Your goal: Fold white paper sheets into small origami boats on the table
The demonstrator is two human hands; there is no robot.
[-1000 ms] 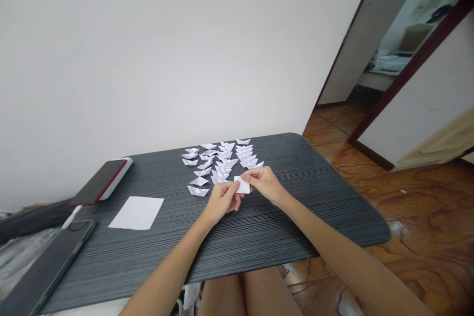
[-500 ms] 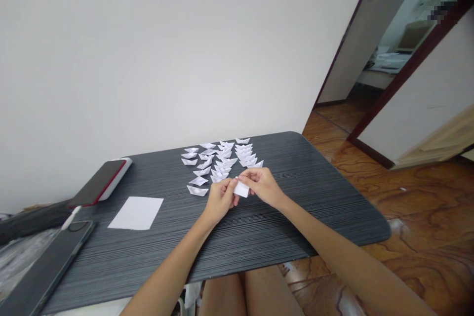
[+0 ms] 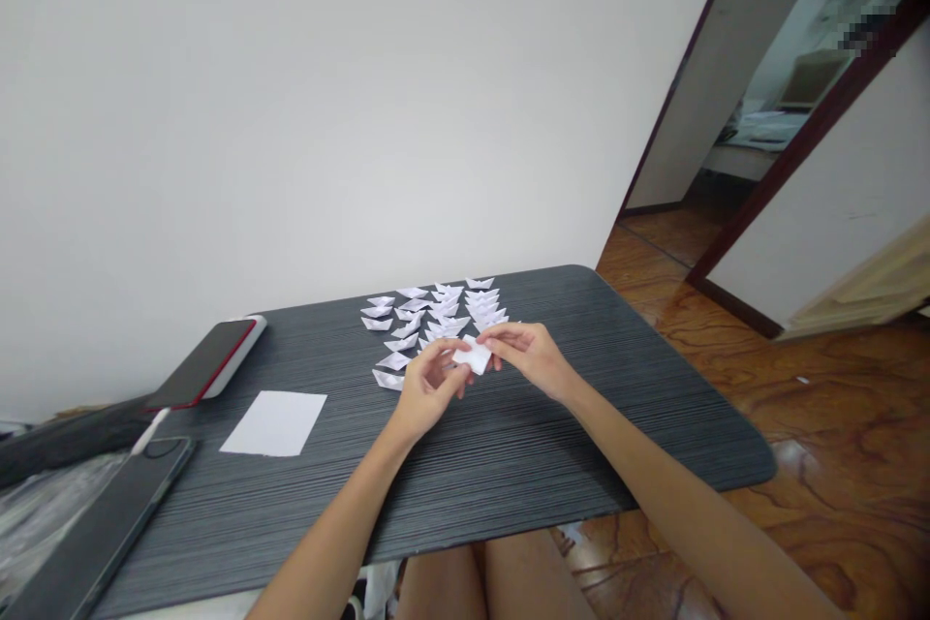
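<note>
Between my two hands is a small folded piece of white paper (image 3: 474, 356), held above the dark table (image 3: 581, 436). My left hand (image 3: 430, 386) pinches its left side between thumb and fingers. The right side is gripped by my right hand (image 3: 532, 358), thumb on top and fingers partly hidden behind. Just beyond the hands stand several white folded paper boats (image 3: 449, 307) in rough rows; the nearest ones are partly covered by my fingers. A flat white sheet of paper (image 3: 274, 423) lies to the left of my left arm.
At the table's left edge, a dark phone (image 3: 102, 528) has a white cable plug (image 3: 150, 431) at its top. Behind it lies a dark flat device with a red edge (image 3: 203, 363). A white wall (image 3: 363, 116) rises behind the table, and a doorway stands at the right.
The folded paper has turned between my hands and now shows a tilted, diamond-like face. My left fingers have spread somewhat around it. The whole view has shifted slightly.
</note>
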